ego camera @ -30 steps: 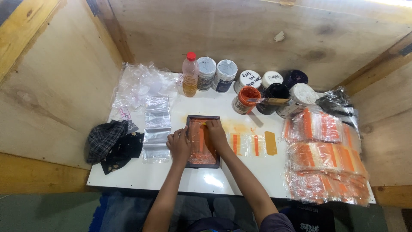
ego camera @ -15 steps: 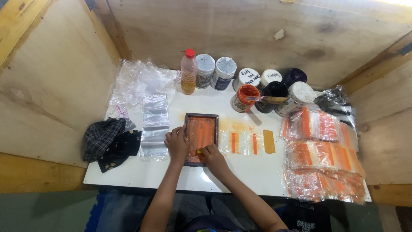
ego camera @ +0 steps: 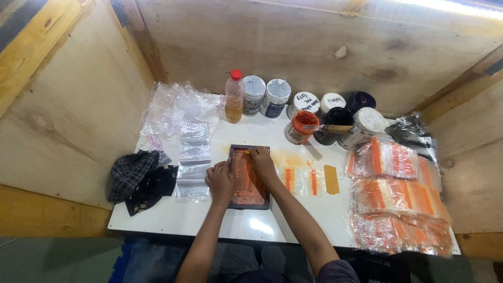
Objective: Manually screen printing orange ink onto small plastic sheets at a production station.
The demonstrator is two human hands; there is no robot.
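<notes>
A small dark printing frame smeared with orange ink lies flat on the white table in front of me. My left hand grips its left edge and holds it down. My right hand is at the frame's far end, fingers pinched on a small yellowish scraper that rests on the inked screen. Whatever lies under the frame is hidden.
Small clear bags with orange stripes lie right of the frame, with stacks of printed bags further right. An open orange paint jar, lidded jars and a red-capped bottle line the back. Blank clear bags and a dark checked cloth lie left.
My right hand drew the scraper down the screen to the near end, then went back to the far end. My left hand stayed on the frame's edge.
</notes>
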